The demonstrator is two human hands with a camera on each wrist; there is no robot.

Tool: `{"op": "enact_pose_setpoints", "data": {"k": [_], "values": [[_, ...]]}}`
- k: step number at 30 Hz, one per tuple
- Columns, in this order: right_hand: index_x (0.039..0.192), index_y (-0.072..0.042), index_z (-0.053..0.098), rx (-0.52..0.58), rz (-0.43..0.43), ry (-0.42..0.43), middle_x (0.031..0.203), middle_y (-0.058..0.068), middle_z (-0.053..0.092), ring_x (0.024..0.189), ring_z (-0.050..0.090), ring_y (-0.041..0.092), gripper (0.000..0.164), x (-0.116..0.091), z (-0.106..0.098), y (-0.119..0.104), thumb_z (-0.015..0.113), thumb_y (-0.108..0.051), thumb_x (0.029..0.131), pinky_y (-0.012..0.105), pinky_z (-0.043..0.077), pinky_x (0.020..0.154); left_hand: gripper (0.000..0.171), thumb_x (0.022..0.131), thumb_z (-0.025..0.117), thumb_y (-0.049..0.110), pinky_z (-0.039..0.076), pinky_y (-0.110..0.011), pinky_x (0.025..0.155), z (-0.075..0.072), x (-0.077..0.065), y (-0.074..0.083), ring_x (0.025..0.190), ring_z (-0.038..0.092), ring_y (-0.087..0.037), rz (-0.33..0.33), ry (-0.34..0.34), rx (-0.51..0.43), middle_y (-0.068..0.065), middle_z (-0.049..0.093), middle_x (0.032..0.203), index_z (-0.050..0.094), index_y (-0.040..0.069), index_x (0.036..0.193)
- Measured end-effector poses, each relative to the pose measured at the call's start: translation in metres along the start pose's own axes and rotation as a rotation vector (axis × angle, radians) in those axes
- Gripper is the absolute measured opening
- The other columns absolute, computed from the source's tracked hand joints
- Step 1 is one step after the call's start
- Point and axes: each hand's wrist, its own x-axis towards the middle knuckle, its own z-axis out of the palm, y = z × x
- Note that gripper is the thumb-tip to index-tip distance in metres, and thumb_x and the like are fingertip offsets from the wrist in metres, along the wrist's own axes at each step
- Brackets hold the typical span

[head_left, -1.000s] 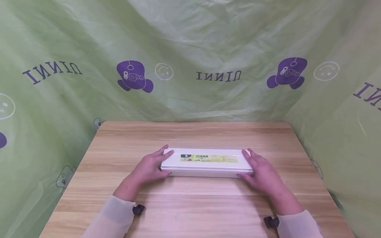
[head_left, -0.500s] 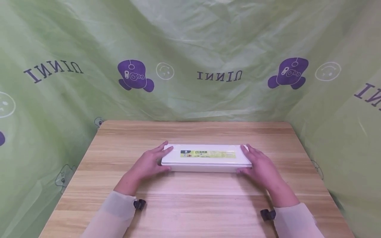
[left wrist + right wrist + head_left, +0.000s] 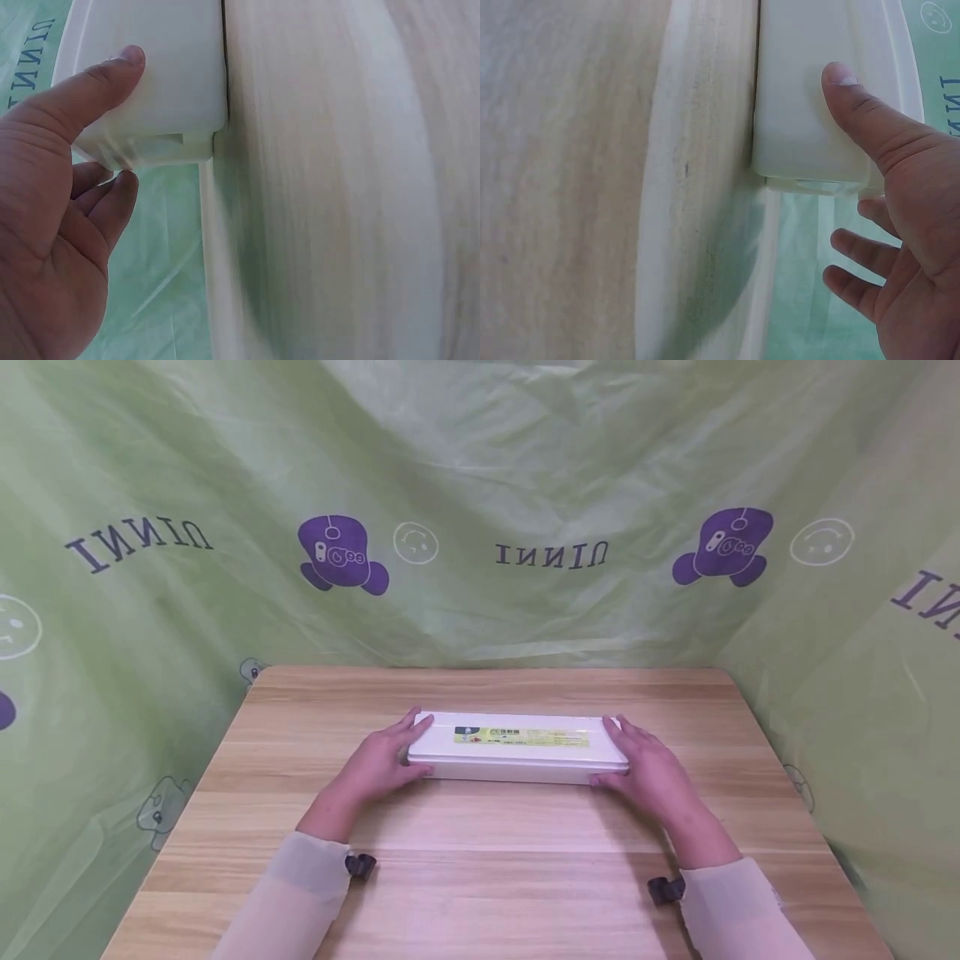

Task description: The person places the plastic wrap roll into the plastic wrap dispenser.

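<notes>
A long white cling film box [image 3: 517, 755] with a green and yellow label on its lid lies across the wooden table [image 3: 510, 877], lid closed. My left hand [image 3: 378, 766] holds its left end, thumb on the near side and fingers at the far corner. At the opposite end my right hand [image 3: 654, 774] grips in the same way. In the left wrist view the thumb presses the smooth white side of the box [image 3: 176, 67], with fingertips against its end. The right wrist view has the thumb on the box [image 3: 802, 105], while several fingers spread off its end.
Green curtain cloth [image 3: 465, 443] with purple figures and lettering hangs behind the table and on both sides. The table's far edge [image 3: 495, 668] lies beyond the box. A dark clip-like piece [image 3: 362, 866] sits at the left wrist, another [image 3: 666, 890] at the right.
The box has slid away from me toward the far table edge, shifting very slightly left. Both hands have travelled with it, keeping their hold on its ends.
</notes>
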Motion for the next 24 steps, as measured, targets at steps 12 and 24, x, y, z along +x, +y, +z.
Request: {"op": "enact_pose_setpoints", "data": {"k": [12,24], "values": [[0.164,-0.015,0.032,-0.017,-0.038,0.009,0.164,0.024,0.033,0.144,0.038,0.052,0.108,0.005,-0.001,0.005,0.086,-0.055,0.079,0.066,0.029,0.118,0.091,0.082,0.088,0.044,0.042,-0.054,0.115,0.001,0.005,0.001,0.140,0.048,-0.043,-0.040,-0.005,0.025,-0.012,0.034,0.165,0.044,0.024,0.159],[0.164,-0.003,0.025,0.054,-0.055,0.033,0.168,0.024,0.021,0.152,0.022,0.050,0.102,-0.004,-0.018,-0.003,0.069,-0.062,0.093,0.067,0.024,0.120,0.101,0.091,0.061,0.072,0.024,-0.061,0.123,-0.003,-0.004,0.012,0.156,0.020,-0.036,-0.064,0.008,0.079,-0.009,0.014,0.173,0.024,0.016,0.166]]}}
